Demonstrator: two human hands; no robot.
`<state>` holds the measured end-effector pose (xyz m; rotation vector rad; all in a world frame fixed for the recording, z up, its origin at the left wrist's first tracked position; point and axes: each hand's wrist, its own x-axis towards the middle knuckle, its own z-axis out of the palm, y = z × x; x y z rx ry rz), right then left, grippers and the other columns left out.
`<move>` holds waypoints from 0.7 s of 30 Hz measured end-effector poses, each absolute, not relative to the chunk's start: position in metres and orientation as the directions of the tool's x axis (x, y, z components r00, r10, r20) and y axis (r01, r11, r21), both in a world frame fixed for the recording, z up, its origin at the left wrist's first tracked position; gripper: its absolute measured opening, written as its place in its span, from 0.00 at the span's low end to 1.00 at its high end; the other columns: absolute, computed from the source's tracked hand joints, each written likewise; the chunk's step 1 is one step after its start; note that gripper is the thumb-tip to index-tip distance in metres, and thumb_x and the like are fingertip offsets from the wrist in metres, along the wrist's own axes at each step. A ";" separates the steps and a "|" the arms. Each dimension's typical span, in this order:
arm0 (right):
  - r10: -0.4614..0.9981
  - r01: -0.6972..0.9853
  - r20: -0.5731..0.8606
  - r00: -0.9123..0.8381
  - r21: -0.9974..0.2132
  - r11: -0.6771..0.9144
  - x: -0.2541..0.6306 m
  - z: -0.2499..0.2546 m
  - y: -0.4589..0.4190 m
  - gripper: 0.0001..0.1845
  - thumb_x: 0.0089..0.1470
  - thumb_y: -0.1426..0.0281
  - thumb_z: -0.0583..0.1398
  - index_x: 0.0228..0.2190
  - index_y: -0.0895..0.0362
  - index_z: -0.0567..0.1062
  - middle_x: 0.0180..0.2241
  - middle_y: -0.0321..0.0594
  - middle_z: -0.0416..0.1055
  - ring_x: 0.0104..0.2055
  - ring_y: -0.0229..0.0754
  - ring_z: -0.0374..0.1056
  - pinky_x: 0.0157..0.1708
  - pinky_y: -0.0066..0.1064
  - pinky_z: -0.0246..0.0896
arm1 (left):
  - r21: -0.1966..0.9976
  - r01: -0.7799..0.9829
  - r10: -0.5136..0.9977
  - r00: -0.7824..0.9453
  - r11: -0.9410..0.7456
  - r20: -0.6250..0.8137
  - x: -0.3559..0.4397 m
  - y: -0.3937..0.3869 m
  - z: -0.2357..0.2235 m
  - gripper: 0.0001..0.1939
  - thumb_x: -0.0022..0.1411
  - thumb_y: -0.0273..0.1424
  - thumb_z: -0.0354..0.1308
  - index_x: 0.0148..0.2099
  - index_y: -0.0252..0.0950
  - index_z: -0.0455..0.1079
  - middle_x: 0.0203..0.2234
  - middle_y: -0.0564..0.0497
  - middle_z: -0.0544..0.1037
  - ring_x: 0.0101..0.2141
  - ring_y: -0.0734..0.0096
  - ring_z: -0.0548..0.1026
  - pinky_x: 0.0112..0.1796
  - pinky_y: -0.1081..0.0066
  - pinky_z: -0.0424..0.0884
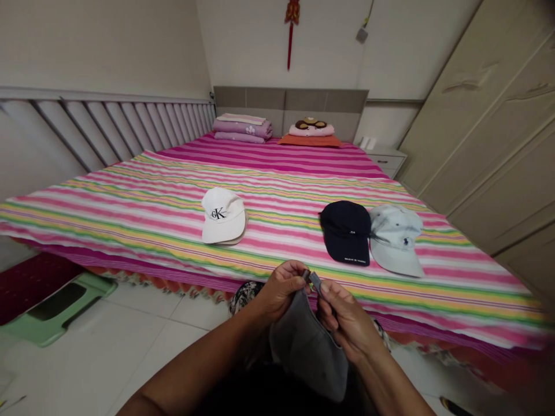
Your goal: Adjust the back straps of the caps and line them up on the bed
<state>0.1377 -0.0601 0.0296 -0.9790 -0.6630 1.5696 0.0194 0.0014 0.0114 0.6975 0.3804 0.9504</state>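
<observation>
A grey baseball cap hangs from both hands in front of my body, below the bed's near edge. Near its buckle, my left hand pinches one side of the back strap. The other strap end is gripped between the thumb and fingers of my right hand. The two strap ends meet or nearly meet; whether they are joined I cannot tell. On the bed ahead sits a white cap with black letters. To the right, a navy cap touches a pale blue cap.
The bed has a striped cover. Folded purple bedding and a pink and orange stack lie by the headboard. A green stool stands on the floor at left. A nightstand and wardrobe flank the right side.
</observation>
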 end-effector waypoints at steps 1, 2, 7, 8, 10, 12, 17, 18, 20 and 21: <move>0.969 -0.511 -0.241 -0.043 -0.829 -0.229 0.137 0.029 -0.060 0.14 0.42 0.61 0.63 0.22 0.59 0.67 0.11 0.25 0.54 0.11 0.24 0.41 0.12 0.19 0.37 | 0.690 -0.612 0.841 0.541 0.386 0.009 0.019 0.001 0.012 0.20 0.33 0.30 0.69 0.30 0.33 0.67 0.18 0.55 0.73 0.18 0.81 0.69 0.23 0.79 0.61; 0.968 -0.516 -0.245 -0.047 -0.824 -0.234 0.137 0.029 -0.059 0.14 0.42 0.61 0.63 0.22 0.58 0.66 0.11 0.25 0.54 0.11 0.24 0.41 0.12 0.19 0.37 | 0.689 -0.614 0.840 0.543 0.384 0.016 0.020 0.001 0.012 0.19 0.33 0.30 0.69 0.30 0.33 0.67 0.18 0.55 0.73 0.18 0.80 0.69 0.23 0.79 0.62; 0.962 -0.537 -0.262 -0.081 -0.801 -0.264 0.134 0.029 -0.059 0.16 0.40 0.62 0.64 0.21 0.58 0.63 0.11 0.24 0.54 0.11 0.24 0.41 0.12 0.19 0.35 | 0.688 -0.616 0.839 0.543 0.383 0.019 0.020 -0.001 0.013 0.18 0.34 0.28 0.69 0.30 0.32 0.68 0.20 0.54 0.75 0.21 0.79 0.71 0.26 0.78 0.64; 0.960 -0.534 -0.266 -0.089 -0.801 -0.271 0.134 0.029 -0.059 0.16 0.40 0.62 0.64 0.21 0.58 0.63 0.10 0.24 0.54 0.11 0.24 0.41 0.11 0.19 0.35 | 0.690 -0.615 0.842 0.540 0.383 0.014 0.019 -0.001 0.013 0.18 0.33 0.28 0.69 0.30 0.32 0.68 0.21 0.54 0.75 0.22 0.79 0.71 0.26 0.78 0.64; 0.957 -0.523 -0.275 -0.094 -0.804 -0.283 0.134 0.029 -0.059 0.17 0.40 0.62 0.64 0.20 0.58 0.62 0.10 0.24 0.53 0.11 0.24 0.41 0.11 0.19 0.35 | 0.697 -0.610 0.844 0.536 0.377 0.012 0.019 -0.001 0.012 0.17 0.34 0.28 0.69 0.30 0.32 0.68 0.21 0.54 0.75 0.22 0.79 0.71 0.26 0.78 0.64; 0.955 -0.508 -0.283 -0.093 -0.811 -0.290 0.134 0.029 -0.059 0.17 0.40 0.61 0.64 0.21 0.58 0.63 0.10 0.24 0.53 0.10 0.24 0.41 0.11 0.19 0.35 | 0.704 -0.605 0.842 0.539 0.372 0.017 0.019 -0.001 0.010 0.17 0.34 0.28 0.69 0.30 0.32 0.69 0.21 0.54 0.74 0.22 0.80 0.70 0.26 0.78 0.63; 0.948 -0.481 -0.303 -0.101 -0.819 -0.313 0.136 0.029 -0.058 0.16 0.40 0.61 0.64 0.22 0.58 0.64 0.09 0.23 0.52 0.10 0.24 0.39 0.11 0.19 0.33 | 0.728 -0.592 0.850 0.526 0.346 0.023 0.017 -0.001 0.007 0.17 0.34 0.27 0.69 0.30 0.32 0.69 0.22 0.54 0.73 0.22 0.80 0.69 0.27 0.78 0.62; 0.948 -0.481 -0.300 -0.103 -0.819 -0.312 0.137 0.028 -0.058 0.16 0.40 0.61 0.64 0.22 0.58 0.64 0.09 0.22 0.52 0.10 0.23 0.39 0.11 0.19 0.33 | 0.737 -0.586 0.854 0.520 0.336 0.024 0.017 -0.001 0.007 0.18 0.33 0.27 0.69 0.30 0.32 0.69 0.22 0.54 0.73 0.23 0.80 0.69 0.27 0.77 0.62; 0.951 -0.483 -0.291 -0.104 -0.821 -0.304 0.138 0.028 -0.057 0.16 0.40 0.61 0.64 0.21 0.58 0.64 0.08 0.22 0.51 0.10 0.23 0.38 0.11 0.19 0.32 | 0.758 -0.576 0.862 0.505 0.305 0.037 0.016 -0.001 0.006 0.18 0.33 0.27 0.69 0.30 0.32 0.69 0.22 0.54 0.73 0.24 0.79 0.69 0.28 0.77 0.62; 0.952 -0.481 -0.289 -0.104 -0.823 -0.303 0.139 0.027 -0.057 0.17 0.41 0.61 0.64 0.21 0.58 0.64 0.08 0.22 0.51 0.10 0.23 0.38 0.11 0.20 0.32 | 0.769 -0.573 0.866 0.497 0.285 0.050 0.016 -0.001 0.006 0.17 0.33 0.27 0.69 0.30 0.32 0.70 0.22 0.54 0.73 0.24 0.79 0.68 0.28 0.77 0.62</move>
